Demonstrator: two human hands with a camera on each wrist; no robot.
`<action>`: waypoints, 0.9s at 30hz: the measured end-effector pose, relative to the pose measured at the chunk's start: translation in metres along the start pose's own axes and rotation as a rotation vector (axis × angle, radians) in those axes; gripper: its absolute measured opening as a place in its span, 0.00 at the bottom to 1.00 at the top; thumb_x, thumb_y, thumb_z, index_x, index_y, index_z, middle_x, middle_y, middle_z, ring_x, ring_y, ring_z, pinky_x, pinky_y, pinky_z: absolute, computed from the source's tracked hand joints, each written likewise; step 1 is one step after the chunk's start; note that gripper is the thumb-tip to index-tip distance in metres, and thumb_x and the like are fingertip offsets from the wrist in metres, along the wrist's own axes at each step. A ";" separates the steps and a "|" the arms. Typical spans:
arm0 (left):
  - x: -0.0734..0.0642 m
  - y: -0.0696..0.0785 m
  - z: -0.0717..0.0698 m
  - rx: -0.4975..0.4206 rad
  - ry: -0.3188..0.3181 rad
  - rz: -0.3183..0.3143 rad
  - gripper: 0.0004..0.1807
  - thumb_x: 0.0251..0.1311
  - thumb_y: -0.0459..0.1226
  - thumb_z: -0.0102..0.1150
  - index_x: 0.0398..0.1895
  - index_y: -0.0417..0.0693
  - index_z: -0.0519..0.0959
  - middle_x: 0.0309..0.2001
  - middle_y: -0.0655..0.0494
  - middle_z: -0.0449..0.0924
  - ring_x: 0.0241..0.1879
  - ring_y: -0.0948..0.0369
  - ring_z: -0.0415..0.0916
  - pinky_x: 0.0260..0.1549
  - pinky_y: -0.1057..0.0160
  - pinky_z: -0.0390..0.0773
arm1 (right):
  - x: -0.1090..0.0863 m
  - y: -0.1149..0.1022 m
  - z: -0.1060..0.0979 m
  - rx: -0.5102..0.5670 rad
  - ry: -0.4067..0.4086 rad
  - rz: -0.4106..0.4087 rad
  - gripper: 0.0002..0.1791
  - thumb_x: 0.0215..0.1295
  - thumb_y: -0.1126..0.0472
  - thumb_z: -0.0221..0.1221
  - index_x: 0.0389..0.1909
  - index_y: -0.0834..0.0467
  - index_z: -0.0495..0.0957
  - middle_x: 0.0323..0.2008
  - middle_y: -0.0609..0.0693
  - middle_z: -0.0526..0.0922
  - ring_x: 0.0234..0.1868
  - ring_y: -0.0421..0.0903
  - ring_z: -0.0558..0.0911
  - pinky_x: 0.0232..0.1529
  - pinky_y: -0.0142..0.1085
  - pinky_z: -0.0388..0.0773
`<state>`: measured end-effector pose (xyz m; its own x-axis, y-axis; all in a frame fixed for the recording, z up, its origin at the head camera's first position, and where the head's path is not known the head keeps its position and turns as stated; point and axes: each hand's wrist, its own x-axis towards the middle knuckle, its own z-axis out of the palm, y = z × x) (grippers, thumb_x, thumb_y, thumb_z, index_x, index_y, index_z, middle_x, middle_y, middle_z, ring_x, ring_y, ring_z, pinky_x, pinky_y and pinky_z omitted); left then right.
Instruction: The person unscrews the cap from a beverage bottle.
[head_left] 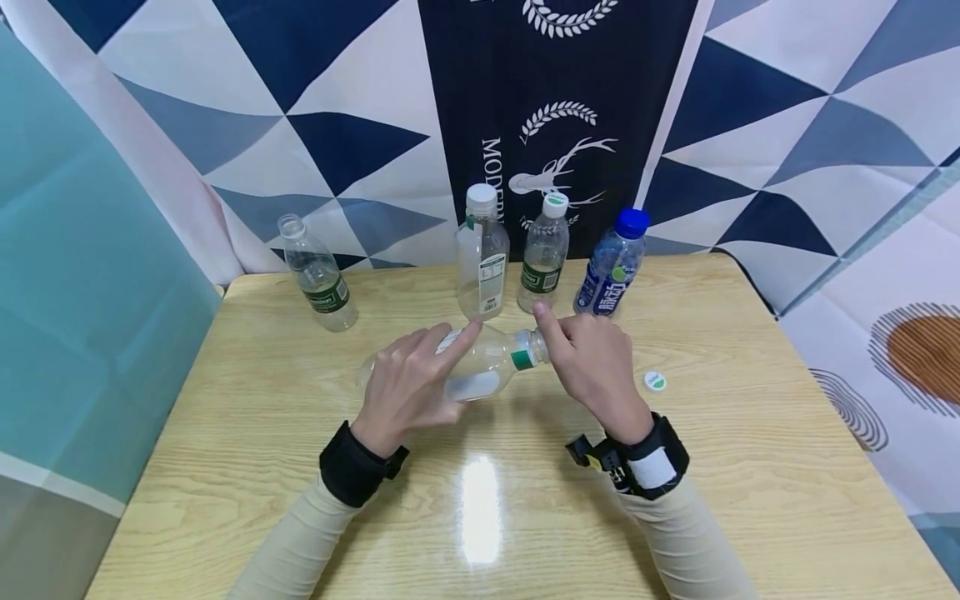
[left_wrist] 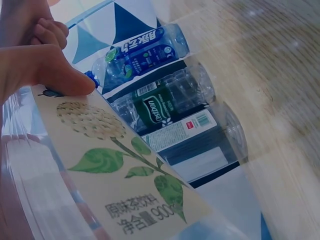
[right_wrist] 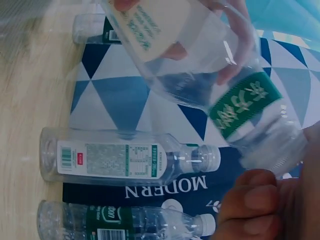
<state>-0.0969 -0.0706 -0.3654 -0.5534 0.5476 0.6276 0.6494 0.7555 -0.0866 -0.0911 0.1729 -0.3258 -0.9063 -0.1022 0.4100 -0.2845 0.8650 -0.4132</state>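
My left hand (head_left: 412,379) grips the body of a large clear plastic bottle (head_left: 487,360), which lies sideways with its neck to the right. A cream label (left_wrist: 95,130) with flower art and a green neck band (right_wrist: 245,105) show on it. My right hand (head_left: 596,358) has its fingers (right_wrist: 255,200) curled at the bottle's mouth end, thumb along the top. Clear screw threads show beside the fingers; the very end is hidden in the hand, and I cannot tell whether a cap is there.
Behind stand an uncapped bottle (head_left: 318,279), a tall white-capped bottle (head_left: 482,258), a smaller capped bottle (head_left: 542,258) and a blue-capped bottle (head_left: 611,267). A loose white-and-green cap (head_left: 655,381) lies right of my right hand on the wooden table (head_left: 750,467). A patterned curtain (head_left: 360,100) hangs behind.
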 end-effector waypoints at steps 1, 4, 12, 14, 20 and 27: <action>0.000 0.000 0.000 -0.005 0.000 -0.003 0.48 0.30 0.58 0.57 0.65 0.56 0.70 0.42 0.46 0.79 0.25 0.53 0.76 0.16 0.57 0.76 | 0.000 0.000 0.001 0.006 0.021 -0.026 0.36 0.73 0.39 0.35 0.03 0.50 0.58 0.05 0.43 0.58 0.09 0.45 0.62 0.11 0.39 0.59; -0.001 0.000 0.000 -0.026 0.003 -0.014 0.50 0.28 0.58 0.60 0.66 0.56 0.69 0.42 0.46 0.79 0.25 0.53 0.76 0.16 0.58 0.75 | 0.000 0.001 0.003 0.022 0.081 -0.095 0.35 0.73 0.43 0.37 0.03 0.49 0.57 0.04 0.41 0.56 0.08 0.43 0.60 0.09 0.38 0.56; 0.001 -0.001 -0.001 -0.071 0.015 -0.031 0.51 0.26 0.57 0.59 0.66 0.57 0.69 0.39 0.49 0.79 0.23 0.56 0.74 0.12 0.61 0.70 | 0.003 0.004 0.004 0.018 0.133 -0.205 0.30 0.72 0.47 0.39 0.05 0.48 0.56 0.06 0.40 0.55 0.09 0.42 0.58 0.09 0.37 0.52; 0.001 -0.001 -0.001 -0.075 0.015 -0.029 0.51 0.26 0.57 0.59 0.66 0.57 0.70 0.39 0.49 0.79 0.23 0.56 0.74 0.12 0.61 0.70 | 0.003 0.003 0.003 0.010 0.120 -0.201 0.31 0.72 0.46 0.39 0.06 0.48 0.57 0.06 0.41 0.56 0.09 0.42 0.60 0.10 0.37 0.54; 0.001 -0.001 0.001 -0.056 0.017 -0.007 0.50 0.27 0.57 0.58 0.66 0.55 0.70 0.39 0.48 0.79 0.21 0.56 0.72 0.12 0.61 0.70 | 0.000 0.001 -0.002 -0.025 0.042 -0.033 0.36 0.73 0.38 0.34 0.05 0.50 0.61 0.07 0.44 0.62 0.12 0.46 0.67 0.13 0.40 0.62; 0.000 -0.001 0.002 0.006 0.035 0.018 0.47 0.29 0.54 0.53 0.65 0.55 0.71 0.38 0.47 0.78 0.21 0.55 0.73 0.12 0.60 0.71 | 0.001 -0.002 -0.005 -0.050 -0.106 0.151 0.41 0.71 0.33 0.26 0.05 0.53 0.64 0.10 0.49 0.66 0.15 0.50 0.70 0.15 0.42 0.64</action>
<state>-0.0985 -0.0702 -0.3666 -0.5233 0.5484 0.6522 0.6558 0.7479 -0.1028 -0.0898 0.1731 -0.3205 -0.9661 -0.0182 0.2574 -0.1292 0.8975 -0.4217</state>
